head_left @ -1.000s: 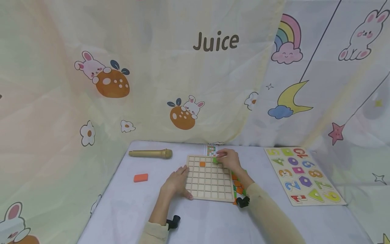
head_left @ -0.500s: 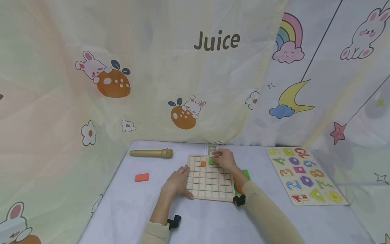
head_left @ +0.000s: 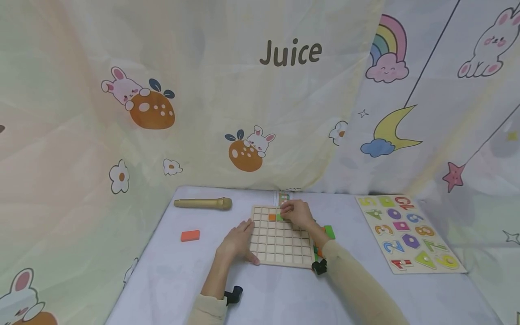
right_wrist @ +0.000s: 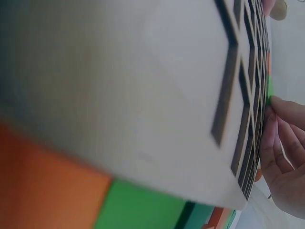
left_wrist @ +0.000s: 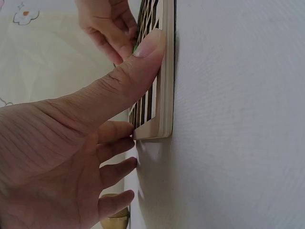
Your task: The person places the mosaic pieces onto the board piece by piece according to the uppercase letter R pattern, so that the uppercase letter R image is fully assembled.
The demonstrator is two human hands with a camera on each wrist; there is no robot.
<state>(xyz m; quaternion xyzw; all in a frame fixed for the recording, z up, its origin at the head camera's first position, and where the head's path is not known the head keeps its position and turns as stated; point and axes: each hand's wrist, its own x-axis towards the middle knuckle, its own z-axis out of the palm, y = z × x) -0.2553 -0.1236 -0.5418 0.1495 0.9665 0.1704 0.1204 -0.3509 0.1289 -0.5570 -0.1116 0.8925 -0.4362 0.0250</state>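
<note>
A wooden grid board (head_left: 280,244) lies flat on the white table. An orange square tile (head_left: 272,217) sits in a cell of its second row from the back. Just right of it is a green square tile (head_left: 279,217), which my right hand (head_left: 299,214) pinches at its right side; the fingertips partly cover it. My left hand (head_left: 234,243) rests against the board's left side with fingers extended. In the left wrist view, the left thumb (left_wrist: 121,83) lies along the board's near edge, and the forefinger touches the corner.
Loose orange and green pieces (head_left: 329,232) lie beside and partly beneath the board's right edge. A patterned card (head_left: 283,197) is behind it. A gold toy microphone (head_left: 203,203) and an orange-red block (head_left: 190,235) lie left; a number-and-shape puzzle (head_left: 410,234) lies right.
My right hand has moved left and slightly toward me with the green tile, bringing it from near the back right of the board to beside the orange tile. The left hand has stayed put.
</note>
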